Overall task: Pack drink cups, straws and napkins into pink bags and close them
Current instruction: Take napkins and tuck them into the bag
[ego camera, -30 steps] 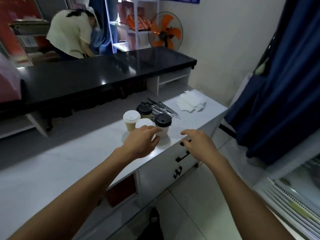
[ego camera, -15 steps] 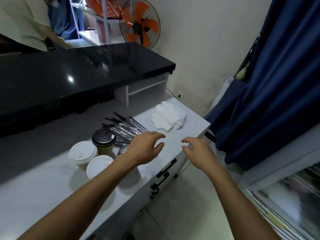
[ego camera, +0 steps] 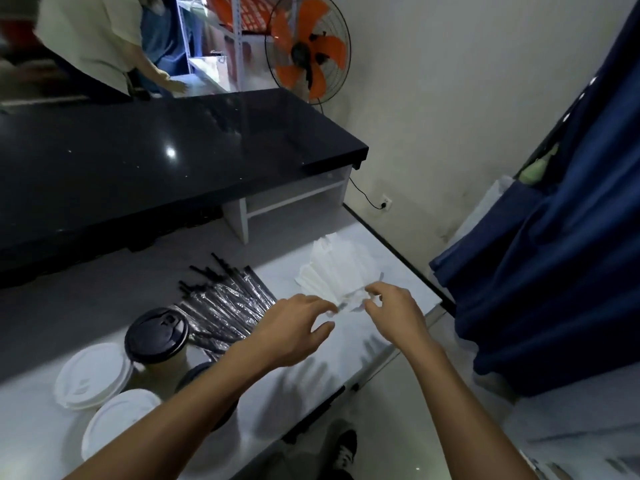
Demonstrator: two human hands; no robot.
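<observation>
A fanned pile of white napkins (ego camera: 337,266) lies near the right end of the white counter (ego camera: 349,344). My right hand (ego camera: 394,315) pinches the near edge of a napkin with thumb and fingertips. My left hand (ego camera: 296,329) hovers beside it, fingers loosely spread, tips at the same edge. Wrapped black straws (ego camera: 227,301) lie in a heap left of the napkins. A black-lidded cup (ego camera: 156,336) and two white-lidded cups (ego camera: 93,375) (ego camera: 116,422) stand at the left. Another dark-lidded cup (ego camera: 195,374) is mostly hidden under my left forearm. No pink bag is in view.
A raised black countertop (ego camera: 156,157) runs behind the white counter. An orange fan (ego camera: 308,53) stands at the back wall, and another person (ego camera: 90,39) works behind the black top. A blue curtain (ego camera: 561,244) hangs at the right. The counter's front edge lies just under my forearms.
Both hands have moved away from the cups, rightward past the straws, to the napkin pile. The right hand now pinches a napkin edge. The view has swung right and down.
</observation>
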